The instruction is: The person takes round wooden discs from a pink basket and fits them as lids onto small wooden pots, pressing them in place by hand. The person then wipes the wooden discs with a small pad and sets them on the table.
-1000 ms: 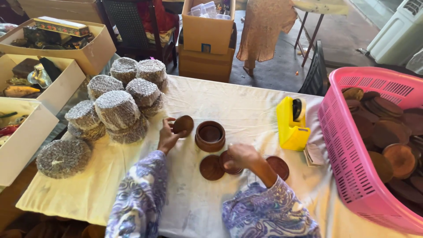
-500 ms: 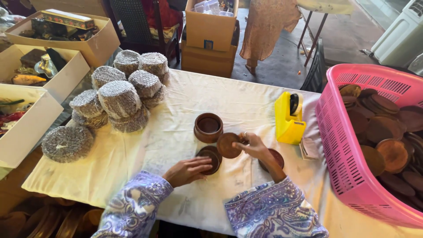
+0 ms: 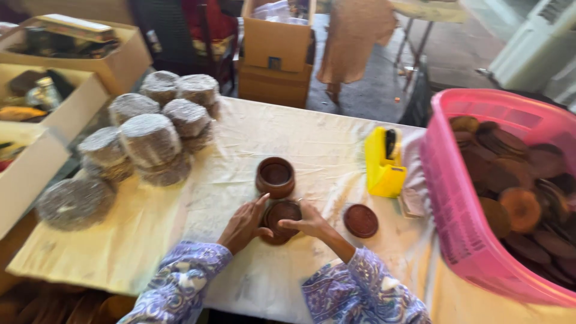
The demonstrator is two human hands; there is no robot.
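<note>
1. Where half a second ago the left hand (image 3: 243, 225) lay flat over one brown disc and the right hand (image 3: 309, 221) pinched another beside it, both hands have now come together low in the middle of the frame, cupped around a single stack of round brown wooden coasters (image 3: 281, 217).
2. Fingers of both hands curl against the stack's rim from either side, so each hand is closed on it; how tightly, I cannot tell.
3. That stack lies flat on the pale tablecloth (image 3: 312, 144), its round face turned up toward the camera; being circular, it shows no long axis.
4. Just above it in the frame stands an open round wooden holder (image 3: 275, 176), mouth upward, close to the left thumb.
5. One loose coaster (image 3: 360, 220) lies flat to the right of the right hand, apart from it.
6. Further right sit a yellow tape dispenser (image 3: 384, 165) and a pink basket (image 3: 447, 198) of more brown discs; wrapped round bundles (image 3: 150, 141) fill the upper left.
</note>
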